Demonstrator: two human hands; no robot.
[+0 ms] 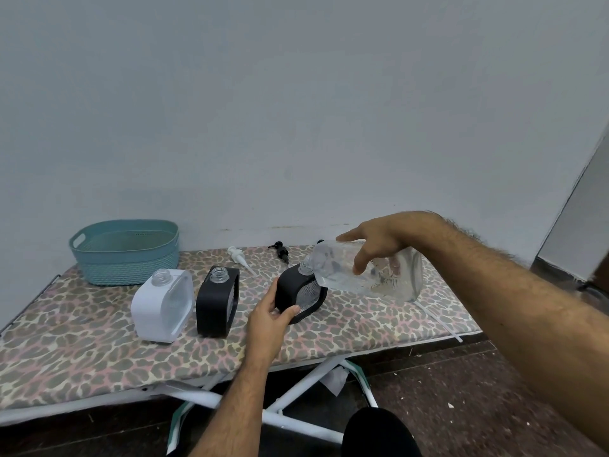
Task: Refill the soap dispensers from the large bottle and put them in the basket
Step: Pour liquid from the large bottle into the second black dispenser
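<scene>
Clear large bottle (369, 275) tipping in right hand (379, 240), fingers wrapping it, mouth meeting black dispenser (298, 296) near leopard-print board's (82, 341) front edge. Left hand (268, 319) gripping that dispenser's base. Standing left: second black dispenser (217, 303), white dispenser (161, 306), teal basket (125, 253) against wall.
</scene>
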